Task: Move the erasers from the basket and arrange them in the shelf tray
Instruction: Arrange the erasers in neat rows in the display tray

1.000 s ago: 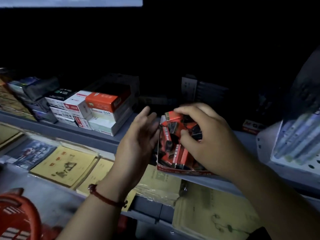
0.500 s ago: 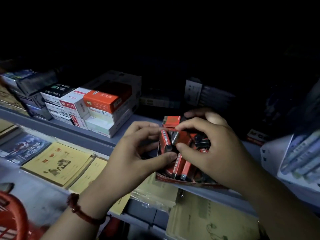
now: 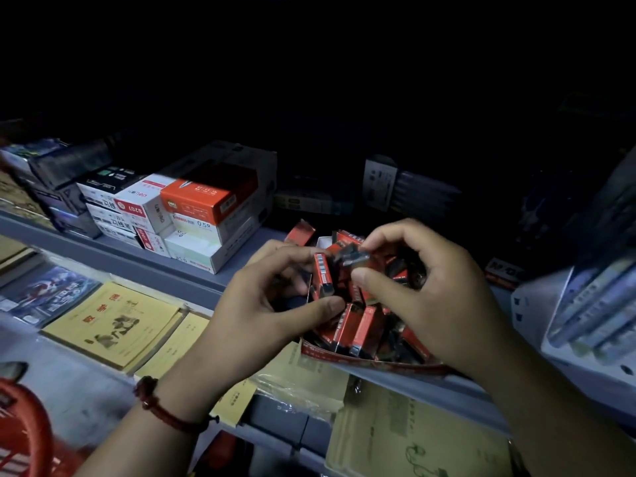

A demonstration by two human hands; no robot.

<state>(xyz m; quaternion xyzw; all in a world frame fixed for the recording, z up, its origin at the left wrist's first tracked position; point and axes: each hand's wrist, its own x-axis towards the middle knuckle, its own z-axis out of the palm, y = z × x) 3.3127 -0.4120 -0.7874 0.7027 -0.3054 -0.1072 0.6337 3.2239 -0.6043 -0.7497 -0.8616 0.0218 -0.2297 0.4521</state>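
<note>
Two shelf tiers, dim light. The upper shelf [image 3: 137, 259] is grey, with stacked stationery boxes [image 3: 192, 215] on its left and pen boxes [image 3: 599, 311] on its right. The lower shelf [image 3: 62, 370] carries yellow notebooks [image 3: 113, 325] lying flat. The red basket [image 3: 24, 428] is at the bottom-left corner, only its rim in view, contents not visible. The shelf tray [image 3: 378, 362] is a red cardboard display box on the front edge of the upper shelf, between the box stack and the pen boxes. It is packed with red-and-black erasers [image 3: 358, 328], mostly on end, some tilted. Both hands are over the tray's left half, fingertips nearly meeting. The left hand [image 3: 261, 304] is curled and pinches one upright eraser [image 3: 322, 277], barcode side facing the camera. The forefinger is on its top end, the thumb under its bottom end, and the other fingers are tucked behind. That eraser is at the tray's left wall, raised above the row. The right hand [image 3: 437, 297] is curled tighter and pinches a dark eraser [image 3: 352, 258] between thumb below and forefinger over the top. That one is tilted, just beside the left hand's eraser; cannot tell if the two touch. A red cord bracelet [image 3: 161, 404] is on the left wrist.
</note>
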